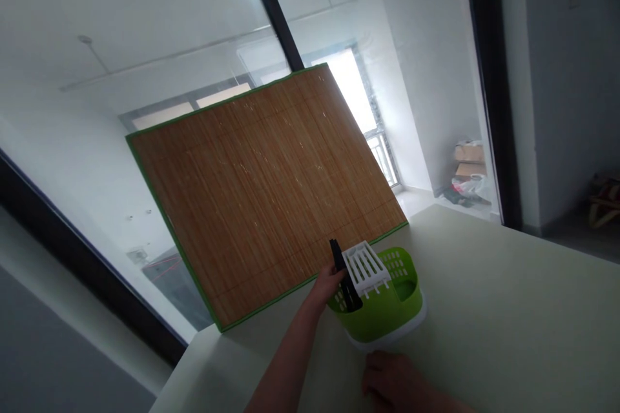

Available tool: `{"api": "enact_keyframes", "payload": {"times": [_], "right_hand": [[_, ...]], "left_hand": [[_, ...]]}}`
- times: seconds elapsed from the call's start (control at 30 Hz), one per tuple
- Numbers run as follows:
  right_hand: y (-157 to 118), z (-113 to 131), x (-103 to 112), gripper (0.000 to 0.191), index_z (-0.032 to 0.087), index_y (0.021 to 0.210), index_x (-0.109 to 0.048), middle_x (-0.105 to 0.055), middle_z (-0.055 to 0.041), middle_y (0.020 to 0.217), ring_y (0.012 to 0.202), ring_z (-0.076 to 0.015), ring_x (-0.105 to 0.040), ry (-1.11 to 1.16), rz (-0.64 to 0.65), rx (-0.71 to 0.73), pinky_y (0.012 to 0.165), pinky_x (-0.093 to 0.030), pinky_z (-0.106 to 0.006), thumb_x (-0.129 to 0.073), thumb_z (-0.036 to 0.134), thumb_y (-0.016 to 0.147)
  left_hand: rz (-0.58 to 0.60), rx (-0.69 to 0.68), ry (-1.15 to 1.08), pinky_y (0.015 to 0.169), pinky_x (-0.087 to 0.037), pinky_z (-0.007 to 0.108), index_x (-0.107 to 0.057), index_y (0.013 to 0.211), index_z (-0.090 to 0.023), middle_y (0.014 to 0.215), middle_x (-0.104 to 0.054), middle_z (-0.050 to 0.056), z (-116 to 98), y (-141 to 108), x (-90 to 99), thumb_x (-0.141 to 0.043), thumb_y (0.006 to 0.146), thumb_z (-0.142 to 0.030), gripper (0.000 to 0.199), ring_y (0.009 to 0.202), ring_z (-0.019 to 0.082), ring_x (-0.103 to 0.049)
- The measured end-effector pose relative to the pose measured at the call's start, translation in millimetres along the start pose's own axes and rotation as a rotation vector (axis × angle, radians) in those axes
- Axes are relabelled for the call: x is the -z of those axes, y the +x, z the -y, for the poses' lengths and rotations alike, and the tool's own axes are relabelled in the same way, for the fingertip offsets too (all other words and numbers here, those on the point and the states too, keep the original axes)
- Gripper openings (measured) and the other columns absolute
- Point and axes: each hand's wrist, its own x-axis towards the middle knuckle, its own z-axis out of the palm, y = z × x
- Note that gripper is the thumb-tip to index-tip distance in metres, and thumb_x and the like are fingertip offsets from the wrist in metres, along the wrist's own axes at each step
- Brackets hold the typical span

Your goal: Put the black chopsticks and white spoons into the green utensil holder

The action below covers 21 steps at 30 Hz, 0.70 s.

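A green utensil holder (375, 324) with perforated sides and a white base stands on the white table. A white slotted rack (364, 268) sits across its top, tilted. Black chopsticks (345, 277) lean upright at the holder's left end. My left hand (329, 285) is closed round them beside the left rim; its fingers are partly hidden behind the chopsticks. In front of the holder, my right hand (391, 375) rests on the table with its fingers curled in and nothing visible in them.
Behind the holder a bamboo mat (266, 187) with green edging leans against a glass partition with dark frames. The white table (504, 310) extends to the right. Beyond the glass, cardboard boxes (469, 153) and plastic bags lie on the floor.
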Motion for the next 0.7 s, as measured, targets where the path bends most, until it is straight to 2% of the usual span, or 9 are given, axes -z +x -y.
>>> {"api": "enact_keyframes", "payload": {"times": [0.17,0.33,0.53,0.7], "right_hand": [[-2.6,4.4,6.6,0.024,0.023,0.085,-0.064,-0.065,-0.0008,0.085,0.075,-0.0170,-0.060,0.021,0.017,-0.019,0.059,-0.036,-0.024,-0.055,0.010,0.068],[-5.9,8.2,14.3,0.023,0.022,0.088,-0.063,-0.064,-0.0019,0.087,0.078,-0.0174,-0.060,0.086,0.033,-0.040,0.064,-0.037,-0.025,-0.054,0.010,0.072],[-6.2,6.8,13.6,0.020,0.022,0.086,-0.062,-0.063,-0.0021,0.086,0.077,-0.0173,-0.058,0.083,0.027,-0.015,0.063,-0.036,-0.025,-0.052,0.010,0.073],[-7.1,9.0,16.9,0.022,0.022,0.087,-0.061,-0.063,-0.0013,0.087,0.078,-0.0172,-0.058,0.090,0.028,-0.020,0.063,-0.034,-0.025,-0.052,0.009,0.071]], "left_hand": [[0.017,0.033,-0.017,0.085,-0.050,0.037,-0.067,0.098,-0.012,0.095,-0.071,0.013,-4.2,2.5,-1.8,-0.066,0.074,-0.032,0.032,0.096,0.027,-0.065],[-0.015,0.044,0.000,0.083,-0.050,0.037,-0.069,0.091,-0.012,0.093,-0.071,0.013,-3.5,7.4,-3.0,-0.066,0.074,-0.028,0.023,0.095,0.027,-0.065],[-0.173,-0.010,-0.007,0.087,-0.047,0.036,-0.065,0.088,-0.013,0.093,-0.070,0.012,1.6,8.0,-3.9,-0.056,0.080,-0.022,0.015,0.093,0.025,-0.064],[-0.316,-0.050,-0.111,0.075,-0.049,0.034,-0.057,0.083,-0.016,0.080,-0.067,0.009,5.3,-1.5,-3.6,-0.051,0.085,-0.033,0.018,0.077,0.022,-0.065]]}}
